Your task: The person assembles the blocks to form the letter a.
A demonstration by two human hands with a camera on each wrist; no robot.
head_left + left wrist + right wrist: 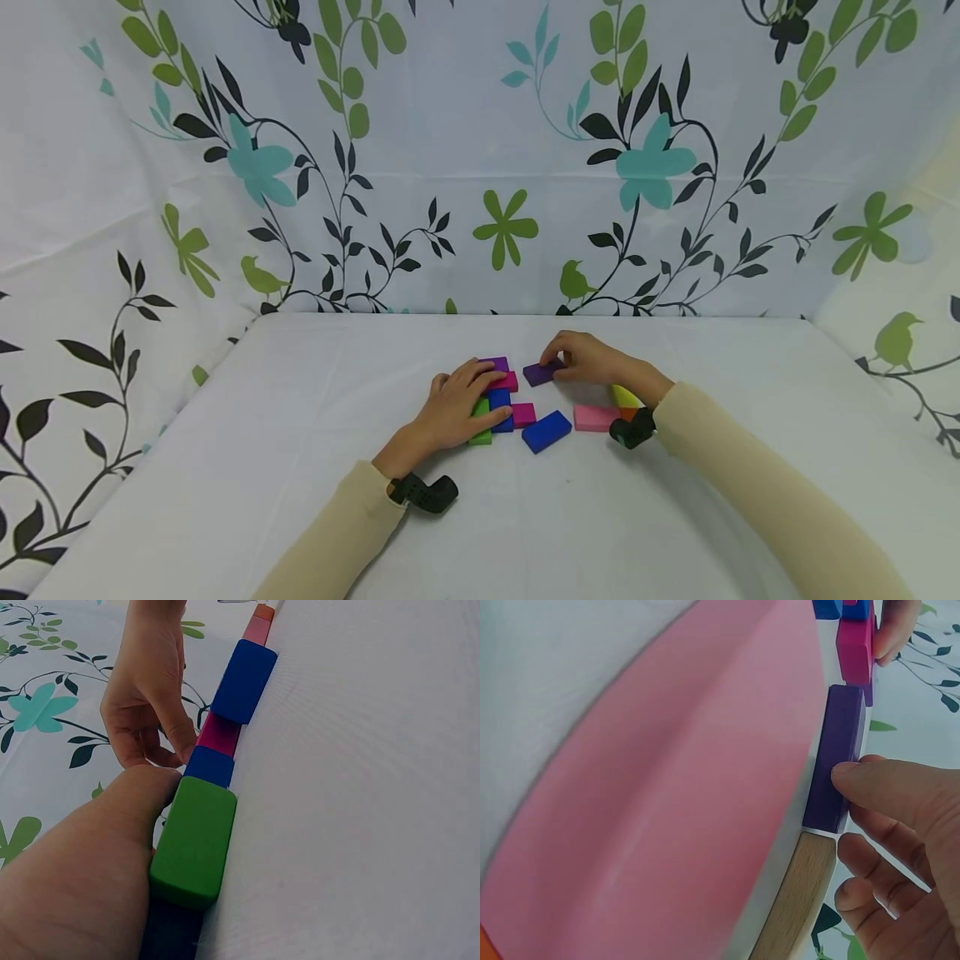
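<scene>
My left hand (453,410) lies over a cluster of blocks, its fingers reaching onto a magenta block (506,382) and a purple block (493,364). Its thumb stretches across a blue block (500,398), beside a green block (482,422) partly hidden by the hand. To the right, my right hand (588,357) pinches a dark purple block (836,754) between thumb and fingers, a little apart from the cluster. In the right wrist view, the remaining fingers are loosely curled near a plain wooden block (799,900).
Right of the cluster lie a smaller magenta block (523,415), a tilted blue block (547,432) and a pink block (596,418). A yellow piece (622,397) and an orange piece (628,412) sit beneath my right wrist. Behind the white table (300,467) hangs a patterned cloth (450,167).
</scene>
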